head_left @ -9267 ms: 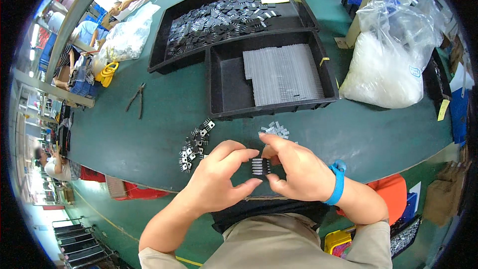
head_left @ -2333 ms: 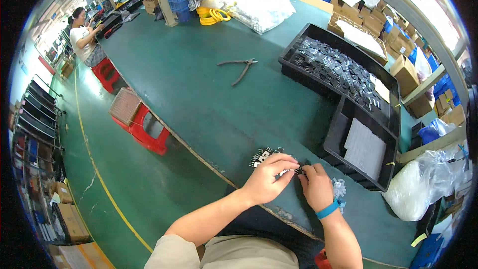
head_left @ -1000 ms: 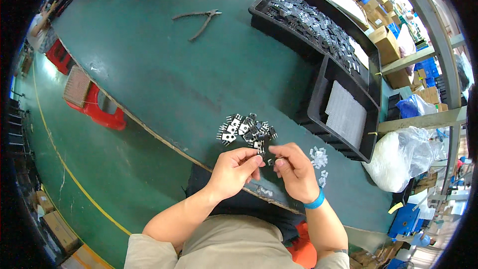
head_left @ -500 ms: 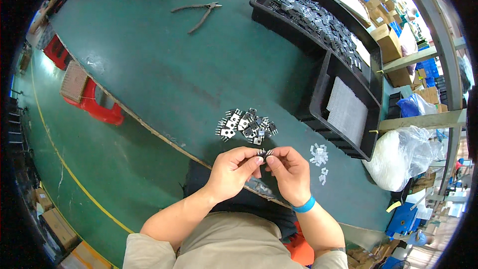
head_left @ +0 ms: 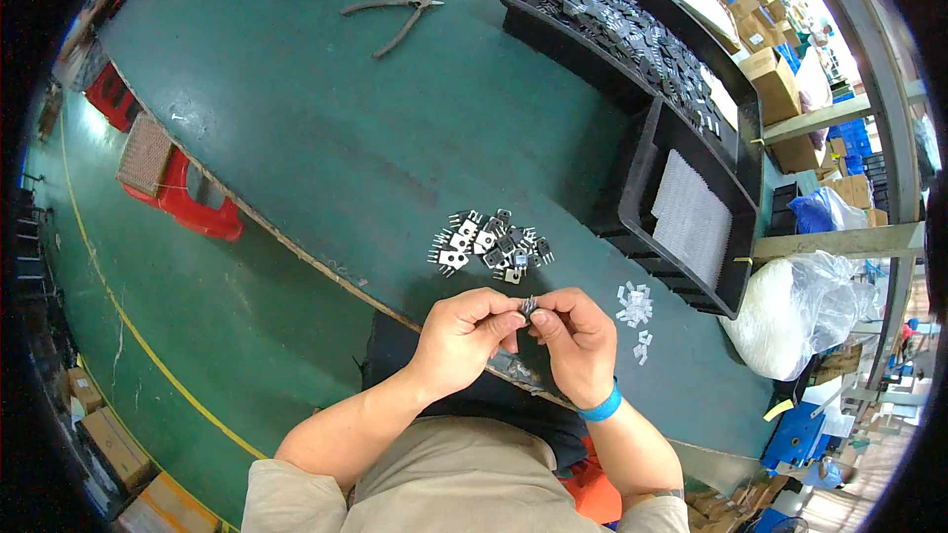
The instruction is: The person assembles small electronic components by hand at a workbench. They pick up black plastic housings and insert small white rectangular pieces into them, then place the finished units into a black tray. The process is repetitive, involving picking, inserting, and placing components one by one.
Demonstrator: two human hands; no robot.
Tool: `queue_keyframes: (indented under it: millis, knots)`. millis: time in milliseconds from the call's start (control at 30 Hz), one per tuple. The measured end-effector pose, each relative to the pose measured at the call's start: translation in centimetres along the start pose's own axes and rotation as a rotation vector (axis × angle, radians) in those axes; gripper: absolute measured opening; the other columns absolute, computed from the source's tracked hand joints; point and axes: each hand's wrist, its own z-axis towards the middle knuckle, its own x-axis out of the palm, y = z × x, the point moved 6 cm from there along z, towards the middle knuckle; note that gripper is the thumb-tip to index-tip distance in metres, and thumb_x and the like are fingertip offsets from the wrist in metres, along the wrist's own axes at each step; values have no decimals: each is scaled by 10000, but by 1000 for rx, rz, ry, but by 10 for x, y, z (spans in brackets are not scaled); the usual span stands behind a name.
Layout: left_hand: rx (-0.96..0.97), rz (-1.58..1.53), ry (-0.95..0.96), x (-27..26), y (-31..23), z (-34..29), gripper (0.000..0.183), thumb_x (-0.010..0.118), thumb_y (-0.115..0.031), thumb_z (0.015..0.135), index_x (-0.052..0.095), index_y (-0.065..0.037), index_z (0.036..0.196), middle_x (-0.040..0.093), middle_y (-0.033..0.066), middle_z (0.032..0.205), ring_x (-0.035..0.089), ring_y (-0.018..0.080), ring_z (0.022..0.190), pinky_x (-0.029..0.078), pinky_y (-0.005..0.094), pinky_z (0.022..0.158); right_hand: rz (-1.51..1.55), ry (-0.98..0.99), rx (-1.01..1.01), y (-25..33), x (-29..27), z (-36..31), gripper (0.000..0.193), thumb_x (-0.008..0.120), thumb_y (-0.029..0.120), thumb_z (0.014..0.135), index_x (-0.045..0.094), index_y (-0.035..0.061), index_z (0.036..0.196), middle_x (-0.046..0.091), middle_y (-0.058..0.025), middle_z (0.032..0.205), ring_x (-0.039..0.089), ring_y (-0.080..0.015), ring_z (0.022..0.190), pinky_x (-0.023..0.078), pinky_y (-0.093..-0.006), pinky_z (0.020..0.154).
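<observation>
Close to the table's front edge, my left hand (head_left: 464,328) and my right hand (head_left: 576,338) meet, thumbs and forefingers pinched together. Between their fingertips is a small black transistor (head_left: 529,306) with metal legs; the fingers hide most of it, and I cannot tell if there is more than one. Just beyond my hands lies a loose pile of similar transistors (head_left: 489,245), some showing a silvery face with a hole. To the right of my right hand are small clear plastic pieces (head_left: 635,306) in two little clusters.
A long black tray (head_left: 632,99) of dark parts stands at the far right. Attached or close to it, a smaller black bin (head_left: 632,199) holds a pale ribbed block. Pliers (head_left: 405,22) lie open at the back. A red stool (head_left: 202,212) stands left of the green table (head_left: 296,138).
My fingertips have drawn slightly closer together, and the held part has turned so its legs show differently. The pile and plastic pieces stay put.
</observation>
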Motion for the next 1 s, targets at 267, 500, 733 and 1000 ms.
queue_keyframes:
  millis: [267,500,733,1000]
  knots:
    - [101,30,-54,1,-6,-2,117,671,32,936,721,21,1042,677,73,894,642,114,693,512,253,607,-6,-51,8,10,1,-1,59,704,7,914,681,-5,967,677,-100,902,647,-162,744,526,-286,674]
    - [211,104,-79,3,-13,-4,80,697,2,930,719,31,1001,679,82,865,648,109,680,503,241,587,-50,-41,0,5,1,-2,72,718,28,897,695,14,964,691,-110,882,668,-193,794,524,-307,718]
    - [194,145,-175,-7,-18,-3,81,686,-14,933,692,62,960,678,82,859,664,126,655,499,245,564,-589,-130,-274,24,-15,50,172,716,30,851,691,10,1021,667,-170,937,663,-364,841,538,-395,750]
    - [143,128,-159,-10,-13,3,89,690,-28,939,698,51,979,674,65,851,650,106,657,486,244,561,-592,50,-74,9,-23,56,261,714,5,841,662,29,1095,643,-150,936,661,-287,836,526,-375,716]
